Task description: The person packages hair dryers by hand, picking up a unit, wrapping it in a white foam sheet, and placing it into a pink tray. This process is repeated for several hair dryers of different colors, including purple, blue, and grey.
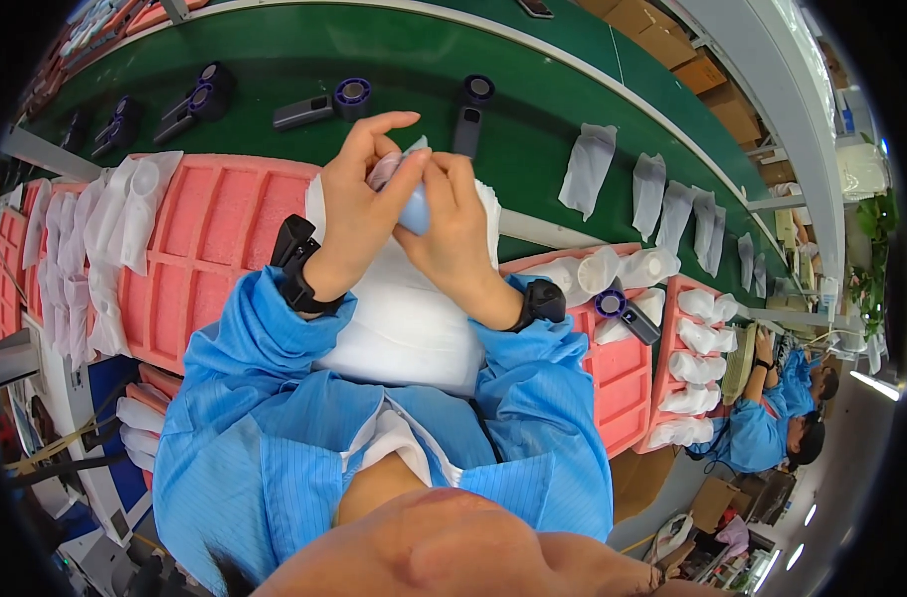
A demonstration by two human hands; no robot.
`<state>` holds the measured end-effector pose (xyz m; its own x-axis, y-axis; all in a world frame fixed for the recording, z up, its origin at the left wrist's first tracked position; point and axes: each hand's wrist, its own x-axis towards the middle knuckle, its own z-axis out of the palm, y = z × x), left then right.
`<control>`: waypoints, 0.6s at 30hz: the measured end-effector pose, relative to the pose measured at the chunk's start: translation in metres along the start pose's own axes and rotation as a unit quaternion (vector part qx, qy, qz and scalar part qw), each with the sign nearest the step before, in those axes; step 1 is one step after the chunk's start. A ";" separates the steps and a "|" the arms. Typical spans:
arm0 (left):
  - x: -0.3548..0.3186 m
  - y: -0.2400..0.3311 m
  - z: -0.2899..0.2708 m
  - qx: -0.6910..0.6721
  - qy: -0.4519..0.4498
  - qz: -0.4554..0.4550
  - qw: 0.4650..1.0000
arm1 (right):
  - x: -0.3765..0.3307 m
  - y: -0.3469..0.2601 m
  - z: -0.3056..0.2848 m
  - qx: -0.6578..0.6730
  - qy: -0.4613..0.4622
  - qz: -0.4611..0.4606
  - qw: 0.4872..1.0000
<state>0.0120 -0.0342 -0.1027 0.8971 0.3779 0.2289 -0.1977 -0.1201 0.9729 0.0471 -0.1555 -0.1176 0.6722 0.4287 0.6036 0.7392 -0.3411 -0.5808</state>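
Observation:
My left hand and my right hand meet in front of me, above a stack of white wrapping sheets. Between them is a small, smooth light blue object, with a pale pink part beside it. Both hands are closed around it, thumbs and fingers covering most of its shape, so its kind is hard to make out. The left index finger stretches out past it. Just beyond my hands, a dark handheld fan with a purple-ringed head lies on the green conveyor belt.
More handheld fans lie along the belt to the left, and white sleeves to the right. Pink foam trays flank me, some holding wrapped items. One fan rests on the right tray. Another person sits farther right.

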 end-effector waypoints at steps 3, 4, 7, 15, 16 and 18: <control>0.005 -0.002 -0.007 -0.089 -0.022 -0.009 0.996 | -0.001 0.000 0.000 0.019 -0.022 0.019 0.999; 0.008 -0.003 -0.010 -0.131 -0.030 -0.013 0.991 | 0.004 0.004 -0.003 0.041 -0.026 0.023 0.999; 0.017 -0.006 -0.016 -0.263 0.017 -0.096 0.960 | 0.014 0.014 -0.014 0.084 -0.034 0.028 0.996; 0.010 0.001 -0.019 -0.256 -0.041 -0.091 0.961 | 0.020 0.023 -0.026 0.186 -0.028 0.080 0.979; 0.009 0.001 -0.018 -0.245 -0.068 -0.085 0.963 | 0.019 0.023 -0.025 0.200 -0.029 0.087 0.975; 0.010 0.002 -0.016 -0.255 -0.068 -0.086 0.961 | 0.016 0.024 -0.025 0.228 -0.030 0.103 0.968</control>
<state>0.0145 -0.0161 -0.0979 0.9704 0.2239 0.0900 -0.1779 0.4117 0.8938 0.0765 -0.1777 -0.1082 0.7889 0.4434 0.4254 0.4853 -0.0250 -0.8740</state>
